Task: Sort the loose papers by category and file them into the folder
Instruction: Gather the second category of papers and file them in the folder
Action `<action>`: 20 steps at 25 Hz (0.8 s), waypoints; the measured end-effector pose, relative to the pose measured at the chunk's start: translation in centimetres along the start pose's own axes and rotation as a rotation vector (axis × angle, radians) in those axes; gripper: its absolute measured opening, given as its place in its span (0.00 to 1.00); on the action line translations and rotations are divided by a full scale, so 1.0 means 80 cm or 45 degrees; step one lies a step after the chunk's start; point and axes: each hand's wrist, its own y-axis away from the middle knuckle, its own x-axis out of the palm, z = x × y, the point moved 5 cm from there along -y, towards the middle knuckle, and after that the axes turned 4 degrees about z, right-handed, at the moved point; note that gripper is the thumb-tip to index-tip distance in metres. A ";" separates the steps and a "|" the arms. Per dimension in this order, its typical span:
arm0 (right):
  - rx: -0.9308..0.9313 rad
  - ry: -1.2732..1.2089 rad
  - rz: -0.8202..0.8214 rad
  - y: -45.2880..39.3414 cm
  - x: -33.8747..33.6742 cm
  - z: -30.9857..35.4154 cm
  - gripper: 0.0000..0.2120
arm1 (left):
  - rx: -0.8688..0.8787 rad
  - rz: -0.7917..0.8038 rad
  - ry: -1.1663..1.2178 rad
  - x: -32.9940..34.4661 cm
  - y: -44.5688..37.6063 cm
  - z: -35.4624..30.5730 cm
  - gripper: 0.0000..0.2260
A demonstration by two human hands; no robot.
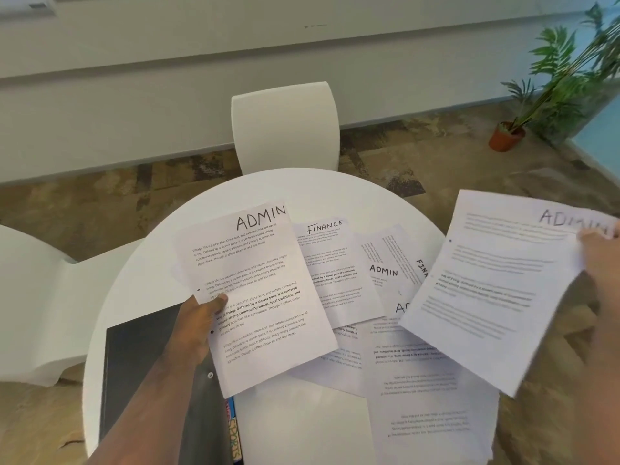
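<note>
Round white counter (288, 427) carries loose papers (419, 391) marked "FINANCE" and "ADMIN", beside a dark folder (134, 367) at its left edge. Left hand (198, 327) pinches one "ADMIN" sheet (258, 297) above the folder. Right hand (600, 253) grasps a second, blurred "ADMIN" page (496, 290) off the counter's right edge.

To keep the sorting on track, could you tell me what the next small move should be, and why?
Probably lay the right hand's ADMIN sheet onto the ADMIN sheet pinched by the left hand: both carry the same heading, so they belong in one pile.
</note>
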 end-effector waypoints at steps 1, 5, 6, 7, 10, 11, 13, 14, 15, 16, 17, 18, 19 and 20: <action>0.034 -0.072 0.017 -0.010 -0.008 -0.004 0.16 | -0.002 -0.002 -0.022 0.002 -0.001 -0.001 0.13; 0.053 -0.425 0.079 -0.017 -0.003 0.024 0.12 | 0.019 0.005 -0.176 0.026 0.000 -0.005 0.10; -0.020 -0.458 0.117 -0.005 0.012 0.042 0.11 | 0.040 0.036 -0.218 0.037 0.002 -0.007 0.10; -0.103 -0.488 0.161 0.009 0.033 0.059 0.10 | 0.065 0.083 -0.254 0.050 0.004 -0.009 0.11; -0.195 -0.507 0.446 0.063 0.109 0.094 0.09 | 0.087 0.232 -0.299 0.090 0.011 -0.011 0.12; -0.198 -0.515 0.555 0.080 0.134 0.101 0.07 | 0.072 0.282 -0.284 0.102 0.015 -0.010 0.12; -0.211 -0.551 0.673 0.111 0.175 0.111 0.04 | 0.016 0.421 -0.234 0.123 0.023 -0.009 0.12; -0.218 -0.564 0.674 0.124 0.189 0.113 0.05 | -0.018 0.504 -0.230 0.131 0.027 -0.008 0.12; -0.222 -0.579 0.656 0.134 0.201 0.113 0.05 | -0.058 0.579 -0.233 0.138 0.031 -0.007 0.12; -0.216 -0.590 0.631 0.142 0.210 0.110 0.06 | -0.097 0.628 -0.233 0.142 0.033 -0.005 0.13; -0.207 -0.606 0.612 0.148 0.218 0.107 0.07 | -0.132 0.655 -0.219 0.145 0.034 -0.003 0.13; -0.195 -0.620 0.600 0.150 0.225 0.103 0.08 | -0.167 0.654 -0.196 0.145 0.034 0.000 0.13; -0.192 -0.626 0.594 0.152 0.231 0.099 0.08 | -0.205 0.630 -0.159 0.145 0.033 0.003 0.13; -0.205 -0.616 0.586 0.152 0.236 0.098 0.08 | -0.250 0.584 -0.092 0.143 0.033 0.005 0.14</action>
